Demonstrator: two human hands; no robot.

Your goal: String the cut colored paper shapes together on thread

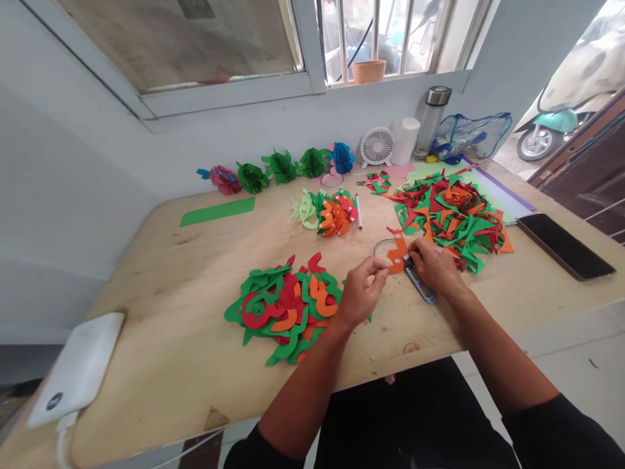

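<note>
My left hand pinches the lower end of an orange wavy paper cut-out, which carries small whitish squares. Close to its right edge, my right hand has its fingers closed; what is between them is hidden. A blue-handled cutter lies partly beneath the right hand; I cannot tell whether the hand grips it. Behind the cut-out a thin ring, like a tape roll, shows in part. Left of my left hand lies a pile of green, red and orange curved cut-outs.
A heap of paper scraps and a phone lie to the right. Further back are a smaller cut-out pile, a marker, folded paper turtles, a fan and a bottle. A white device sits front left.
</note>
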